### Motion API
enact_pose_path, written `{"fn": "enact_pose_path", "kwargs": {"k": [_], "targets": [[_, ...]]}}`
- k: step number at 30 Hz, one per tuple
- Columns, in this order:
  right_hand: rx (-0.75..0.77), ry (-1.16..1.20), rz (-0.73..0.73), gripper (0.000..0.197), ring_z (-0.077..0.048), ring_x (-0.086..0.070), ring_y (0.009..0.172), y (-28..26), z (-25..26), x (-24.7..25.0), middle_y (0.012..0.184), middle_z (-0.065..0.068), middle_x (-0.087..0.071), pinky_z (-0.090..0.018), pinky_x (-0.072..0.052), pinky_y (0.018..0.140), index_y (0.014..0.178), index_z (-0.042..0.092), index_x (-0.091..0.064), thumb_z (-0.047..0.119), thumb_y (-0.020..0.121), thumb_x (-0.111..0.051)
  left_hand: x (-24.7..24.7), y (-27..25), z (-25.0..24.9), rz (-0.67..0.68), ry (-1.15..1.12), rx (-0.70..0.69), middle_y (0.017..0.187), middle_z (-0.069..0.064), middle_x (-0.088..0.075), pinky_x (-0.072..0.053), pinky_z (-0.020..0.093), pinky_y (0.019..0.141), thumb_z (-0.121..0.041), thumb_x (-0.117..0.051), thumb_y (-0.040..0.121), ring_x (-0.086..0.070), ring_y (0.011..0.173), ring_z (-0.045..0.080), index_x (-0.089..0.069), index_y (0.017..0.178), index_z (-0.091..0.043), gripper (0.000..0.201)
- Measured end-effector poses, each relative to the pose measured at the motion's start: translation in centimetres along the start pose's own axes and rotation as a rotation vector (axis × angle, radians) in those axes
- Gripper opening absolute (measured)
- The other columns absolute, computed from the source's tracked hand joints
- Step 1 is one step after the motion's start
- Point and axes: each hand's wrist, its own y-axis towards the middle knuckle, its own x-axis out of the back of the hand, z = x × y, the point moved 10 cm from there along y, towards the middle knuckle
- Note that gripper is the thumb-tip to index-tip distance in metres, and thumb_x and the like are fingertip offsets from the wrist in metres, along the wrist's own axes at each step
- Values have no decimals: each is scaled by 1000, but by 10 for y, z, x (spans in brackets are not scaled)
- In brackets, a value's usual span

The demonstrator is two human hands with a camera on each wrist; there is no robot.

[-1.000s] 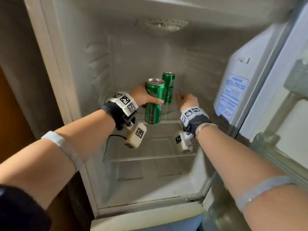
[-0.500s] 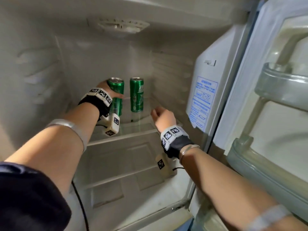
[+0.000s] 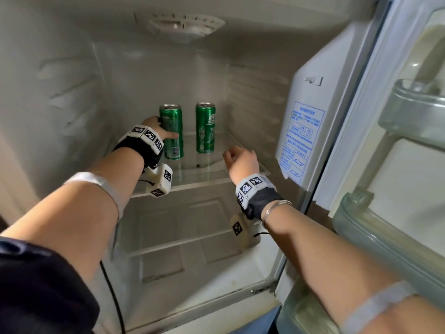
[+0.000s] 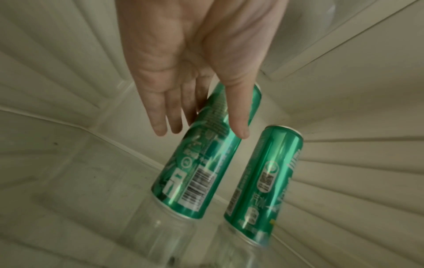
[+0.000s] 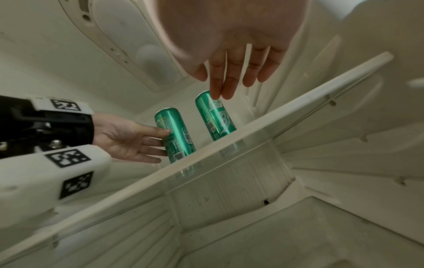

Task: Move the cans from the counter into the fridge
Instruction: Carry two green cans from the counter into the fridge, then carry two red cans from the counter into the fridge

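Cans (image 3: 187, 131) upright mid-shelf, left hand (image 3: 154, 127) touching

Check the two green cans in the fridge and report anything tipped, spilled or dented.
Nothing stands out. Both the left can and right can stand upright, apart, on the glass shelf; no spill or dents show.

Both arms reach forward, and each wrist wears a black strap with white blocks that have black-and-white square marks. The left hand (image 3: 154, 127) is stretched out far ahead, its fingers (image 4: 236, 116) long and nearly straight, thumb on one side and the other fingers on the other side of the can it touches. The right hand (image 3: 242, 160) hangs lower and closer, holding nothing, its fingers (image 5: 229, 79) loose and pointing forward
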Motion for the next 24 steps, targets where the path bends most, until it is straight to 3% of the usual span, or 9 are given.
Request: {"fn": "enact_pose_path", "kwargs": {"k": [5,9,13,16,20,24], "targets": [[77,57,-3,20,-34,-53,92,-8,21,-5,96,-9,-65,-34,-34,79,94,11,-64,21,91,-46,5,-47,-6,-80,-101,-70,133,14,-55,-40,36,105,-13,-70,80,-53,121,27,-52,125,-3,50],[174,148,47,23,-31,-49,103,-28,49,-9,106,-9,-66,-34,-39,80,108,9,-61,17,91,-48,5,-91,0,-149,-101,-135,137,5,-53,-36,32,107,-17,-68,82,-50,126,20,-42,136,-11,60],[247,152,106,26,-31,-51,110,-51,72,-22,112,-13,-65,-31,-39,82,112,7,-62,16,90,-51,4,-137,10,-157,-85,-160,138,1,-51,-38,32,105,-22,-65,84,-49,126,18,-42,137,-17,58],[290,160,138,28,-34,-54,108,-71,85,-34,114,-14,-65,-34,-40,89,113,5,-62,14,89,-52,5,-170,29,-129,-137,-125,141,5,-48,-41,38,105,-15,-64,85,-47,128,20,-37,140,-16,62],[318,129,175,34,-31,-49,117,-115,100,-43,124,-15,-61,-33,-34,98,122,4,-56,18,92,-48,26,-229,64,-228,47,-68,135,1,-55,-38,23,101,-22,-65,85,-53,122,18,-40,140,-20,60],[338,254,279,41,-23,-35,136,-184,119,-51,137,-10,-51,-29,-27,107,134,15,-48,20,93,-45,41,-312,106,-282,55,31,136,1,-54,-34,20,102,-23,-62,86,-50,126,18,-42,139,-20,57]]}}
